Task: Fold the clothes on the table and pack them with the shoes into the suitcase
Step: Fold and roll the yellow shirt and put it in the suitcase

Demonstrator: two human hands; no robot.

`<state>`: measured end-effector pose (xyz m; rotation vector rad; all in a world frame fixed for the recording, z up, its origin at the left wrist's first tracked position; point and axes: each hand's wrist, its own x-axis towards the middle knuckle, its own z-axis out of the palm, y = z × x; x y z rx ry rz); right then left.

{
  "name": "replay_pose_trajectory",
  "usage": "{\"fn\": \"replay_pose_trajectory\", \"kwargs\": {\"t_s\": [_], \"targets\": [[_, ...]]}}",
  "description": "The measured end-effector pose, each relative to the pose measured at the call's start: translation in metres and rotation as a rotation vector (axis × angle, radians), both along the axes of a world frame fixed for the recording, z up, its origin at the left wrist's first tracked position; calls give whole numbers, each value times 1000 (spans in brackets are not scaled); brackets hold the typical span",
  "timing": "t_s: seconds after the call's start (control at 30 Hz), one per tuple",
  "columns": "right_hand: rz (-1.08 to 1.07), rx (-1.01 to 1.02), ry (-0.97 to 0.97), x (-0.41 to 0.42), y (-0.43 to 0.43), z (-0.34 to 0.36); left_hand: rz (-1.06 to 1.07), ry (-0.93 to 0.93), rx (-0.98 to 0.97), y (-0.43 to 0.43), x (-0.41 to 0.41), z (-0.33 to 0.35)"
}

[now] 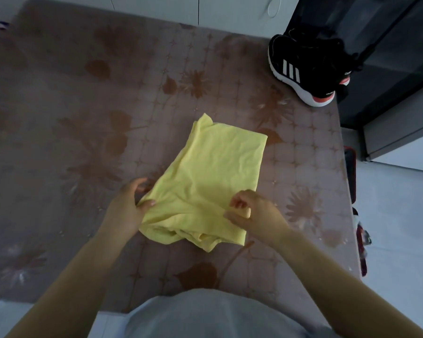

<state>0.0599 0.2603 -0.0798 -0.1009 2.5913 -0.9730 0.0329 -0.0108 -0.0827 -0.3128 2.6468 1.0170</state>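
left hand [130,203] grip clamped on yellow shirt [213,172] left edge | right hand [252,213] grip pinching near-right edge | shoes [305,69] at tabletop [71,118] far-right corner, well apart

Home, most likely; bedroom or living room, cannot tell which. Table under brownish plastic cloth printed with flowers and leaves [83,93], household kind. Pale smooth floor [396,228] at 3 o'clock. White flat cupboard doors or wall panels [156,6] at 12 o'clock. Personal belongings: black sports shoes with white stripes [305,69] at 1 o'clock, dark grey hard suitcase [391,76] at 2 o'clock, soft yellow folded garment [217,172] at centre.
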Motion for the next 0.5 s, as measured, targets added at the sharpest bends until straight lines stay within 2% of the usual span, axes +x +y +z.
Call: {"fn": "replay_pose_trajectory", "kwargs": {"t_s": [0.1, 0.17, 0.33, 0.4, 0.5], "targets": [[113, 98, -32, 41, 0, -19, -62, 8, 2, -3, -2, 2], [82, 135, 28, 49, -3, -24, -100, -13, 17, -7, -4, 6], [-58, 55, 438, 58, -2, -18, -163, 45, -18, -19, -5, 16], [-87, 23, 484, 65, 0, -17, -219, 40, -84, -20, -4, 16], [-98, 11, 442, 79, 1, -23, -413, 24, -323, -9, -3, 12]]}}
